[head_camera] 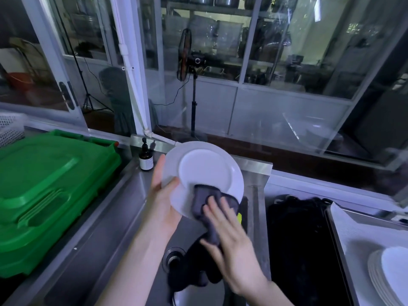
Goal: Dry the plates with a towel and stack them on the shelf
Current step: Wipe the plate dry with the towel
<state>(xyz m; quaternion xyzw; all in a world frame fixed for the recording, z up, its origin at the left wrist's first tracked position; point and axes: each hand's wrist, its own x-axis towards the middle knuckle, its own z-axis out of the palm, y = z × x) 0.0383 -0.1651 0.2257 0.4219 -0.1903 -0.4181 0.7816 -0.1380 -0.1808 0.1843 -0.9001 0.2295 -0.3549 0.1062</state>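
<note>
A white plate is held tilted above the steel sink. My left hand grips its left rim, thumb on the face and fingers behind. My right hand presses a dark grey towel against the plate's lower right part, fingers spread over the cloth. The towel's loose end hangs down under my right palm. A stack of white plates lies on a tray at the lower right.
A green plastic crate sits left of the sink. A brown pump bottle stands at the sink's back edge. A black mat lies right of the sink. The sink drain shows below the plate. Glass partitions rise behind.
</note>
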